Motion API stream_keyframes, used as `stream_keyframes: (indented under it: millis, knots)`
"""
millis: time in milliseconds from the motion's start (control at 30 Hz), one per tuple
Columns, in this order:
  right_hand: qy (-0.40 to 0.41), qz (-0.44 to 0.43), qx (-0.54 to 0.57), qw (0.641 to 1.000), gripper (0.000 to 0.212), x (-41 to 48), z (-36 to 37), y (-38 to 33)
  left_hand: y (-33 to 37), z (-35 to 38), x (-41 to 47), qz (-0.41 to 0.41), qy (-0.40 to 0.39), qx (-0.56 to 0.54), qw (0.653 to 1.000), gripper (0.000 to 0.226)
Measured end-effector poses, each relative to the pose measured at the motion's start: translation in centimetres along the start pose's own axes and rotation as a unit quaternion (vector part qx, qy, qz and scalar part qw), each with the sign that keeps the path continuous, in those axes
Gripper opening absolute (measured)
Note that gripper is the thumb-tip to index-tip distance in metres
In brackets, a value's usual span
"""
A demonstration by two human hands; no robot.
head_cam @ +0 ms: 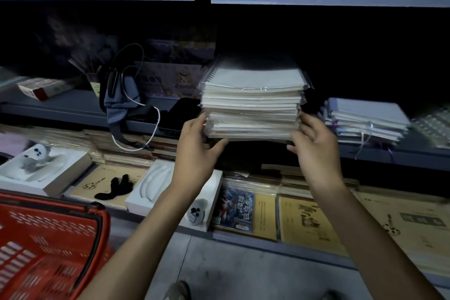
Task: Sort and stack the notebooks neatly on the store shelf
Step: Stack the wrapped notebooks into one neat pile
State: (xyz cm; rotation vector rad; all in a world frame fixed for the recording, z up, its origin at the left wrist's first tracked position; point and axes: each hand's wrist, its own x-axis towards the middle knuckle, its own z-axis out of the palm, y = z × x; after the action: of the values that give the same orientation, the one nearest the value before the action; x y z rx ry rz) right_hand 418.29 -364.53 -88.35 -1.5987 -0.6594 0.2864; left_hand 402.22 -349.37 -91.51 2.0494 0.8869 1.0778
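The stack of notebooks [253,105] sits at the front edge of the middle shelf [73,109]. Its underside is lost in shadow, so we cannot tell whether it rests on the shelf or hangs just above it. The back of the shelf is too dark to read. The notebooks are pale and spiral-bound, and each is sealed in glossy clear film that catches the light. Our left hand [197,151] grips the lower left corner, with the fingers up the side and the thumb beneath. Our right hand [314,146], blurred, grasps the lower right corner the same way.

Just to the right lies a smaller stack [367,119] of pale notebooks tied with thin ribbon. To the left, a grey pouch [121,102] droops over the shelf edge, trailing a white cord [155,129]. On the lower shelf [243,235] we see brown exercise books [311,224] and white boxes [36,170]. A red basket [48,246] of slotted plastic is cut off at the bottom left.
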Motion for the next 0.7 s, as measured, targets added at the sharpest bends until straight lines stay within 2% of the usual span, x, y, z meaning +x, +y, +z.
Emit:
stream_keyframes:
  millis: [100,167,267,367,433,533,600,700]
  knots:
    - [-0.021,-0.053,-0.221,0.974,0.078,0.2,-0.4,0.5,-1.1,0.0,0.3,0.041,0.013,0.132,0.99,0.05]
    - [-0.005,-0.082,-0.292,0.953,0.084,0.6,-0.6,0.9,-1.9,-0.2,0.7,0.059,0.015,0.157,0.986,0.057]
    - [-0.001,-0.086,-0.269,0.959,0.086,1.3,-0.7,1.4,-2.9,-0.7,1.9,0.082,-0.019,0.152,0.985,0.069]
    - [-0.032,-0.089,-0.232,0.968,0.085,1.7,-0.7,1.5,-3.7,-0.4,2.3,0.111,-0.056,0.139,0.983,0.061]
    - [-0.048,-0.083,-0.203,0.975,0.081,2.1,-0.8,1.8,-3.9,0.0,2.3,0.11,-0.057,0.129,0.984,0.055]
    - [-0.047,-0.085,-0.169,0.981,0.071,2.7,-0.6,2.5,-3.8,0.2,2.1,0.098,-0.05,0.143,0.984,0.058]
    - [-0.041,-0.089,-0.175,0.98,0.068,2.8,-0.4,2.9,-3.7,0.3,2.1,0.107,-0.042,0.174,0.978,0.056]
    - [-0.015,-0.111,-0.217,0.97,0.072,3.0,-0.1,3.4,-3.3,0.5,1.9,0.097,-0.019,0.148,0.984,0.05]
